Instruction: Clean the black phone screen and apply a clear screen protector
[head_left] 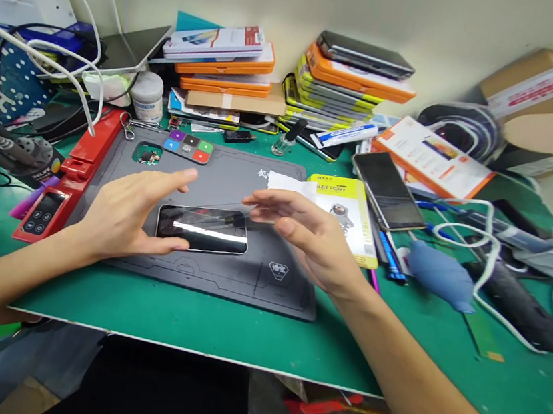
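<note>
A smartphone [203, 230] with a dark glossy screen and a pale frame lies sideways, face up, on a grey work mat [247, 284]. My left hand [129, 212] is at its left end, thumb and fingers spread wide; whether the thumb touches the phone I cannot tell. By the phone's right end my right hand [304, 230] hovers, fingers apart and holding nothing. A white slip of paper [292, 185] lies behind the right hand. Partly covered by that hand is a yellow battery package [355, 220].
Left of the mat stands a red device with buttons [44, 212]. A second phone [388, 190], a blue air blower [442, 274] and cables lie to the right. Stacked boxes [228, 67] line the wall, and a small glass bottle [284, 142] stands before them. The green table's front edge [188, 352] is close.
</note>
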`<state>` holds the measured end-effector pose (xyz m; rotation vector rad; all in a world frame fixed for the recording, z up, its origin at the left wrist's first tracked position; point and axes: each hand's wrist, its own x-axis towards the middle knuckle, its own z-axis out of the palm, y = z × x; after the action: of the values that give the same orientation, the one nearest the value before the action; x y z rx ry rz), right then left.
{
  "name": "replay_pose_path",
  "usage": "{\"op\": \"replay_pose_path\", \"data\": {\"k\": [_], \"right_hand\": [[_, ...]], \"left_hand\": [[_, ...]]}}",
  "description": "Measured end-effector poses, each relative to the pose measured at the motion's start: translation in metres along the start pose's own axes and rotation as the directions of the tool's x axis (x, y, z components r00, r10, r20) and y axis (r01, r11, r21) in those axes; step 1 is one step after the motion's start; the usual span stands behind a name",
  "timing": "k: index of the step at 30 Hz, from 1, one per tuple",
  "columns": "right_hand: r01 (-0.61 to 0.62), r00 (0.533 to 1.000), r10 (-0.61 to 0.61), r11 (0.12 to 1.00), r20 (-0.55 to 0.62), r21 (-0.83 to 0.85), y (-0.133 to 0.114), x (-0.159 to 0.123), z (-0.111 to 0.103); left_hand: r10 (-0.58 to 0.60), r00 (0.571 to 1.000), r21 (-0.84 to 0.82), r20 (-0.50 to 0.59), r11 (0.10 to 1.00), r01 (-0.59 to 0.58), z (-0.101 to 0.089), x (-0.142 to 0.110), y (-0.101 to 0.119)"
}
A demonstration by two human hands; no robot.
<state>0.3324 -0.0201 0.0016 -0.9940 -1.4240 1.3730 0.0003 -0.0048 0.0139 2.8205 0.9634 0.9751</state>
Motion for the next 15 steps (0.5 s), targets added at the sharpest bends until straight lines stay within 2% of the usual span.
{"op": "replay_pose_path", "data": {"k": [3,5,7,12,15], "right_hand": [[0.025,1.0,-0.025,1.0,-0.005,0.012,0.0029,-0.0004,0.0041],[0.036,0.999,-0.036,0.999,-0.016,-0.015,0.003,-0.0014,0.0067],[0.041,0.999,-0.042,0.998,-0.028,-0.044,0.0015,-0.0028,0.0078],[0.072,0.997,-0.073,0.996,-0.029,-0.059,-0.001,-0.0055,0.0074],[0.108,0.994,-0.109,0.993,-0.023,-0.045,0.0044,-0.0041,0.0074]], "left_hand": [[-0.085,0.987,-0.193,0.137,0.975,0.111,-0.0008,0.0014,0.0023],[-0.085,0.973,-0.206,0.216,0.97,0.131,-0.0006,0.0014,0.0043],[-0.043,0.965,-0.21,0.257,0.973,0.1,0.0008,0.0009,0.0066],[0.01,0.964,-0.23,0.267,0.972,0.054,0.0042,0.0017,0.0096],[-0.088,0.971,-0.256,0.221,0.956,0.145,0.0061,0.0032,0.0065]]}}
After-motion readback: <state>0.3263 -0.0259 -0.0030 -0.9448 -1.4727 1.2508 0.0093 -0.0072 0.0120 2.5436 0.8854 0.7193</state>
